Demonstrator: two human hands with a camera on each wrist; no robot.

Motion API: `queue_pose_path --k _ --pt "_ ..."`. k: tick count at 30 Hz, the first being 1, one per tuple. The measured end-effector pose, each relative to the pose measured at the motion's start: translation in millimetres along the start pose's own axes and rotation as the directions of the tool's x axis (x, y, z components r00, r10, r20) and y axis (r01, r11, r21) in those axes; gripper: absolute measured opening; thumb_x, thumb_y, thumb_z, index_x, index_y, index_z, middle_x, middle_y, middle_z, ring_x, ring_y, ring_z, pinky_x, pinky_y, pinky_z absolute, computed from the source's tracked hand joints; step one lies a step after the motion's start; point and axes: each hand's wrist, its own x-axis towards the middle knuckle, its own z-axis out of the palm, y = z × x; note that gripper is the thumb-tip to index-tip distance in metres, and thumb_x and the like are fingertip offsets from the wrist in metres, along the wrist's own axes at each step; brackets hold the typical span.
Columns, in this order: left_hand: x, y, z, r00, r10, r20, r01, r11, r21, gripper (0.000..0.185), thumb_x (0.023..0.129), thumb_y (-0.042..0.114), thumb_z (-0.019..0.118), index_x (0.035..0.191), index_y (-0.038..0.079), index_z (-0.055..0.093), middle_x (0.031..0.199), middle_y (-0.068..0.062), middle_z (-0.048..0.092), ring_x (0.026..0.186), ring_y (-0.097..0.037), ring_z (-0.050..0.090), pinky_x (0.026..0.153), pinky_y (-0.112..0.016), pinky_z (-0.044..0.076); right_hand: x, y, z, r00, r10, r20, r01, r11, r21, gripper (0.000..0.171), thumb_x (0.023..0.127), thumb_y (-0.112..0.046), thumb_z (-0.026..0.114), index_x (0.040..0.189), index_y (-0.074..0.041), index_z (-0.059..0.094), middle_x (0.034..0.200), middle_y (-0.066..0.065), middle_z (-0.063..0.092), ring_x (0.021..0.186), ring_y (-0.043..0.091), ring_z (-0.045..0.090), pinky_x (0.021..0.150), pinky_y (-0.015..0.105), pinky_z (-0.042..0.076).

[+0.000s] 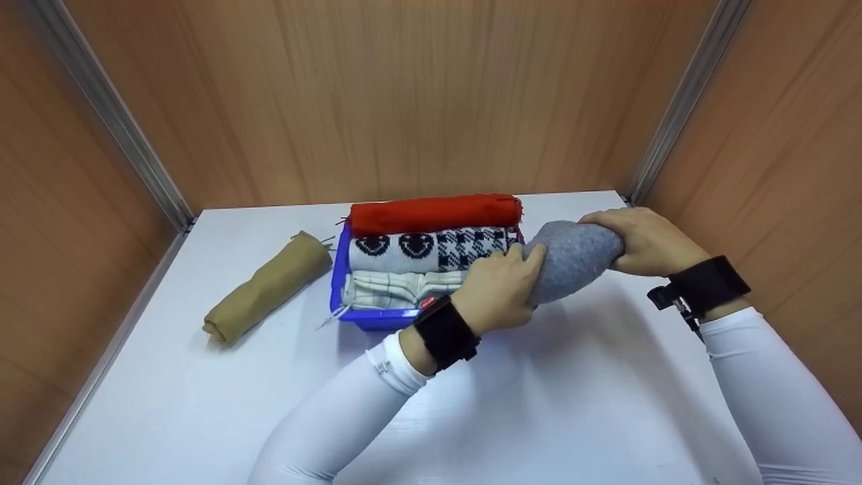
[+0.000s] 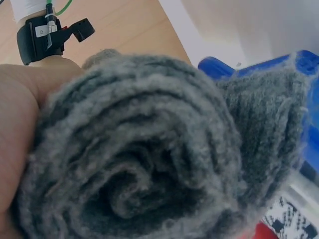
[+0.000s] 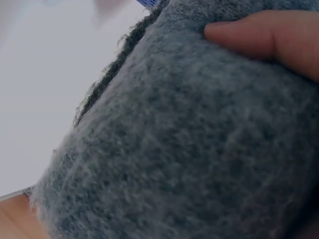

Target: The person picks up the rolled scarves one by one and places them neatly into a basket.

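Note:
A rolled grey scarf [image 1: 576, 259] of fuzzy knit is held between both hands, over the right end of a blue basket [image 1: 341, 269]. My left hand [image 1: 498, 289] grips its near left end, and my right hand [image 1: 650, 239] grips the far right end. The left wrist view looks onto the spiral end of the grey scarf [image 2: 134, 149], with a ribbed flap sticking out beside it. Inside the basket lie a red fringed roll [image 1: 434, 214] at the back, a black-and-white patterned knit roll [image 1: 471, 246] and a pale checked cloth [image 1: 387, 286] in front.
An olive-brown fringed roll [image 1: 269, 289] lies slantwise on the white table [image 1: 168, 404], left of the basket. Wooden panels [image 1: 431, 101] with metal corner posts stand at the back and on both sides.

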Motion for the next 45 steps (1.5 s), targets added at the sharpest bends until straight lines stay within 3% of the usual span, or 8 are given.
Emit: queue_pose_path --k 5,10,17,30,38,45 --pt "-4.9 -13.6 -6.2 1.0 0.015 0.007 -0.015 0.999 -0.047 0.084 0.09 0.047 0.082 0.156 0.01 0.047 0.125 -0.016 0.07 0.098 -0.033 0.077 0.077 -0.047 0.066 5.9 -7.0 0.6 1.0 0.024 0.017 -0.024 1.0 0.012 0.058 0.077 -0.004 0.092 0.131 -0.017 0.073 0.123 0.009 0.079 0.113 0.034 0.075 0.101 0.061 0.056" --pt "-9.4 -29.8 -11.6 0.999 0.025 0.043 -0.021 0.996 -0.089 0.087 0.092 0.045 0.08 0.162 0.011 0.042 0.132 -0.017 0.068 0.107 -0.034 0.076 0.084 -0.049 0.067 13.6 -15.0 1.8 0.999 0.029 0.022 -0.029 0.999 0.015 0.06 0.077 -0.006 0.093 0.132 -0.018 0.073 0.124 0.01 0.079 0.115 0.036 0.074 0.102 0.064 0.054" --pt "-17.3 -47.9 -14.5 0.996 0.058 0.061 -0.051 0.993 -0.111 0.089 0.09 0.032 0.082 0.166 0.009 0.039 0.138 -0.019 0.067 0.116 -0.036 0.074 0.095 -0.051 0.065 21.8 -22.8 8.2 0.999 0.023 0.034 -0.023 1.0 0.012 0.061 0.079 -0.01 0.093 0.135 -0.018 0.071 0.125 0.012 0.077 0.115 0.039 0.073 0.1 0.064 0.057" --pt "-26.5 -69.0 -18.7 0.995 0.097 0.022 -0.095 0.992 -0.085 0.088 0.088 0.029 0.084 0.164 0.008 0.044 0.134 -0.019 0.07 0.112 -0.037 0.076 0.089 -0.053 0.066 31.0 -33.0 12.5 1.0 -0.008 0.016 0.008 1.0 0.012 0.058 0.081 -0.011 0.091 0.134 -0.018 0.071 0.124 0.01 0.078 0.114 0.037 0.074 0.101 0.062 0.057" --pt "-32.8 -82.7 -24.1 0.996 0.075 0.051 -0.069 0.99 -0.123 0.089 0.088 0.03 0.087 0.164 0.011 0.045 0.143 -0.02 0.067 0.12 -0.04 0.073 0.098 -0.058 0.063 39.7 -40.2 14.9 0.999 -0.052 0.008 0.052 0.998 0.027 0.06 0.08 -0.011 0.092 0.135 -0.017 0.07 0.124 0.009 0.078 0.113 0.034 0.075 0.101 0.059 0.058" --pt "-40.7 -95.8 -26.4 0.995 0.068 0.075 -0.055 0.986 -0.16 0.095 0.088 0.041 0.09 0.166 0.013 0.043 0.147 -0.019 0.065 0.127 -0.04 0.07 0.105 -0.061 0.059 47.4 -49.0 19.5 0.999 -0.03 0.041 0.029 0.999 0.016 0.061 0.082 -0.013 0.092 0.138 -0.016 0.068 0.13 0.01 0.076 0.12 0.037 0.072 0.106 0.063 0.054"
